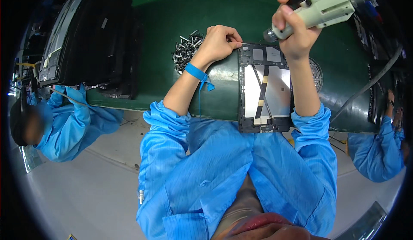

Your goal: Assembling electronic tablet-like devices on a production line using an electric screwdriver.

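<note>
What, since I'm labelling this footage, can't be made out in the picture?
Head view:
Round grille: left side hidden by the right forearm.
Anything pinched by the left hand: too small, hidden by its own fingers.
Small metal parts: too tangled and tiny to count.
Pale green power tool: grip covered by the right hand.

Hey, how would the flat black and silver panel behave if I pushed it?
The panel is probably stiff: it shows no visible sag. Being broad and thin, it would likely slide rather than roll. The dark strips crossing its middle look thin, so possibly fragile.
</note>
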{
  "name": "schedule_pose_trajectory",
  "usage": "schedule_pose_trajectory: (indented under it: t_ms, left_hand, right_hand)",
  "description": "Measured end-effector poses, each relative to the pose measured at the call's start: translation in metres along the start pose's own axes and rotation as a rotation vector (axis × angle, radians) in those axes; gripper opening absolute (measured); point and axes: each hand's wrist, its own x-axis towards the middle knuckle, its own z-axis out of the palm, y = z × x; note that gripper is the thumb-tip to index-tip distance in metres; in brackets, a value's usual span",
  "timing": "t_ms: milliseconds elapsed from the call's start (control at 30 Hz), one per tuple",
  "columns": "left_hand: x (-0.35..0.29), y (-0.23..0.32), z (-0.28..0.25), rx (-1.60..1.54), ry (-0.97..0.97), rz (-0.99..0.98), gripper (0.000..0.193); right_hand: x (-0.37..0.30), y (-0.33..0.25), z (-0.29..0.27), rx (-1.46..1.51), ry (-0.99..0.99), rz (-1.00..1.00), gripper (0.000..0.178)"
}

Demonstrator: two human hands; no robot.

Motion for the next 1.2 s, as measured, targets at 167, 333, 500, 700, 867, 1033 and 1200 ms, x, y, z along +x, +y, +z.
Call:
schedule_pose_trajectory:
  t_ms: [167,333,500,700,867,1033,1200]
  left_hand:
    - [0.003,-0.008,0.000,-0.090,0.035,-0.024,0.006]
    - [0.004,-0.010,0.000,-0.094,0.048,-0.036,0.006]
    - [0.006,-0.011,-0.001,-0.087,0.021,-0.020,0.007]
    - [0.009,-0.016,-0.001,-0.084,0.058,0.004,0.007]
    - [0.009,-0.014,-0.002,-0.037,0.022,-0.001,0.008]
    - [0.010,-0.014,-0.002,-0.035,0.021,-0.001,0.009]
    - [0.010,-0.013,-0.002,-0.031,0.013,-0.001,0.009]
  right_hand:
    - [-0.018,0.022,0.011,0.013,-0.054,0.038,0.050]
    - [-0.024,0.041,0.011,0.016,-0.004,0.027,0.048]
    - [-0.037,0.056,0.012,-0.063,-0.004,0.097,0.049]
    - [-0.041,0.061,0.014,-0.090,0.021,0.116,0.050]
    - [-0.045,0.064,0.013,-0.102,-0.010,0.130,0.051]
    - [-0.046,0.063,0.015,-0.115,-0.014,0.116,0.051]
    - [-0.045,0.064,0.013,-0.122,-0.003,0.113,0.050]
